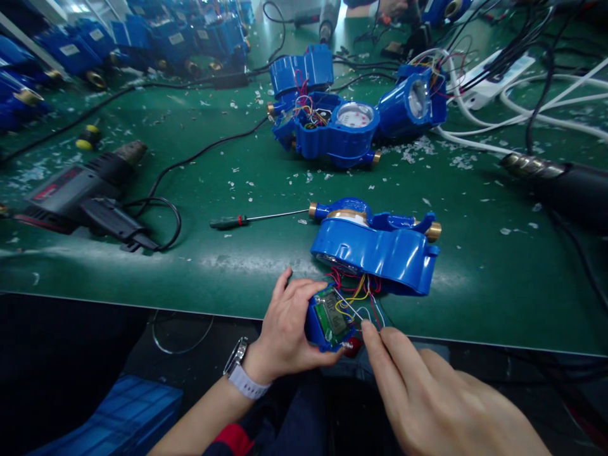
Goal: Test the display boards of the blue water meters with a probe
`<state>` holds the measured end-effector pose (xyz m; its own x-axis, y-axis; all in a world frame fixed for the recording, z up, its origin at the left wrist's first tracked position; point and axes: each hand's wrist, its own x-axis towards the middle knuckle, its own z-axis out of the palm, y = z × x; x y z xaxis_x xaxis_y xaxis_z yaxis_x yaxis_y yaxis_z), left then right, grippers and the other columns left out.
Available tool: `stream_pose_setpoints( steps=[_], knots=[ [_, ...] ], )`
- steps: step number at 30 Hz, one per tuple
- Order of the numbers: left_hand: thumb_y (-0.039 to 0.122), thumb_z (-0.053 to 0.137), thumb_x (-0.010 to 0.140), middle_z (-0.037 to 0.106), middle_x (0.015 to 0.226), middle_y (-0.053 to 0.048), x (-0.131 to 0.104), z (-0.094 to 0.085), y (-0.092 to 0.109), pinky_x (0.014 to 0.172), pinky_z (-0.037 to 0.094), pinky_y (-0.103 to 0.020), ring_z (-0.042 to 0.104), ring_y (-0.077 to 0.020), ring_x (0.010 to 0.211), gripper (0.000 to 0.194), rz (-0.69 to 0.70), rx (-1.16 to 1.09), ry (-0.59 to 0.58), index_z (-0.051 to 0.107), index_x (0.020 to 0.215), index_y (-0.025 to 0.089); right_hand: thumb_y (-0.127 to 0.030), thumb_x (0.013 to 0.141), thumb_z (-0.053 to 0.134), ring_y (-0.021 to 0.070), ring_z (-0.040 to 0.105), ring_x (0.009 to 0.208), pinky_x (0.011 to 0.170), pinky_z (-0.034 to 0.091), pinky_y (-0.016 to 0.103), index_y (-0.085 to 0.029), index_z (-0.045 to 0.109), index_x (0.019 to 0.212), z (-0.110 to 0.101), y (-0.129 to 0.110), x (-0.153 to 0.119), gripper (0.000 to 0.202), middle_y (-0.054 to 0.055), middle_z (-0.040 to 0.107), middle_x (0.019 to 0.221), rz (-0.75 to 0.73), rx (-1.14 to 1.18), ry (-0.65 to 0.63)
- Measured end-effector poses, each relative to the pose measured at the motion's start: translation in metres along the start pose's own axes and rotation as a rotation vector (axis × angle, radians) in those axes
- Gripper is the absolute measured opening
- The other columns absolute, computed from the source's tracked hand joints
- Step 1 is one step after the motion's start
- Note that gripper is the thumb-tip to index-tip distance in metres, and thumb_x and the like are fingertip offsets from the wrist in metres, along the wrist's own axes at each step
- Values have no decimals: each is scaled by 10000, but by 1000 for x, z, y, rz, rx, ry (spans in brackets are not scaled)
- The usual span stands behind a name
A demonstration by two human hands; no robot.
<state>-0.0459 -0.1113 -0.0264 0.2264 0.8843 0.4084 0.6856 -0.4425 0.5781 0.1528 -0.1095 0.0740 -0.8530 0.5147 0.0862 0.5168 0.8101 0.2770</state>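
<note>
My left hand [291, 323] is wrapped round a small blue housing [316, 326] with a green circuit board and a grey display [336, 311], at the table's front edge. Thin red, yellow and white wires [361, 291] run from it to a blue meter body [375, 247] lying on its side just beyond. My right hand [418, 386] is closed, with its fingertips on a thin metal shaft [349, 305] whose tip reaches the board's upper edge. Its handle is hidden by my fingers. Left of the meter body lies a screwdriver [230, 221] with a dark green handle.
A heat gun [80, 190] lies at left, another tool with a metal nozzle [560, 177] at right. Open blue meters [332, 126] stand behind, near white cables [503, 120]. More blue meters [180, 38] fill the back left. Scraps litter the green table [213, 164].
</note>
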Motion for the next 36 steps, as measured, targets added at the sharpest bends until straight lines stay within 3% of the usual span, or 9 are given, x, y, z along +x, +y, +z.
stream_pose_setpoints(
  steps=[4, 8, 13, 23, 29, 36],
  knots=[
    [439, 733, 633, 644, 1067, -134, -2, 2, -1, 1048, 346, -621, 631, -311, 1000, 769, -1, 12, 13, 391, 1261, 155, -23, 700, 460, 159, 592, 471, 318, 440, 231, 18, 658, 1094, 2, 1, 4, 443, 137, 682, 816, 35, 83, 2],
    [463, 721, 650, 627, 1077, -123, -1, -1, -1, 1037, 370, -610, 623, -313, 1020, 774, -27, -69, 58, 376, 1279, 173, 27, 699, 398, 193, 668, 626, 404, 508, 253, -16, 599, 1156, 9, 13, 0, 501, 119, 689, 897, 39, 263, 38],
    [543, 710, 653, 597, 1101, -121, 0, -5, 3, 1058, 373, -590, 612, -320, 1055, 803, -69, -253, 70, 377, 1291, 187, 32, 843, 329, 180, 701, 758, 577, 579, 254, -68, 567, 1135, 12, 28, -11, 390, 91, 710, 937, 62, 405, 166],
    [562, 702, 668, 555, 1128, -119, 2, 4, 6, 1090, 328, -592, 579, -319, 1098, 814, -47, -379, 70, 369, 1316, 198, -54, 934, 348, 142, 689, 818, 635, 581, 209, -136, 550, 1214, 13, 37, -26, 354, 81, 673, 1023, 167, 681, 134],
    [530, 735, 632, 562, 1135, -120, 2, 5, 5, 1087, 330, -585, 574, -328, 1110, 845, -56, -355, 66, 364, 1314, 197, -62, 950, 332, 121, 687, 803, 625, 550, 181, -133, 558, 1214, 12, 33, -33, 355, 76, 670, 1035, 175, 537, 184],
    [524, 750, 619, 562, 1154, -132, 0, 4, 4, 1068, 368, -564, 565, -345, 1140, 872, -40, -319, 38, 350, 1318, 191, -52, 925, 355, 192, 680, 889, 686, 560, 281, -101, 535, 1263, 12, 27, -36, 386, 97, 664, 1114, 71, 290, 121]
  ],
)
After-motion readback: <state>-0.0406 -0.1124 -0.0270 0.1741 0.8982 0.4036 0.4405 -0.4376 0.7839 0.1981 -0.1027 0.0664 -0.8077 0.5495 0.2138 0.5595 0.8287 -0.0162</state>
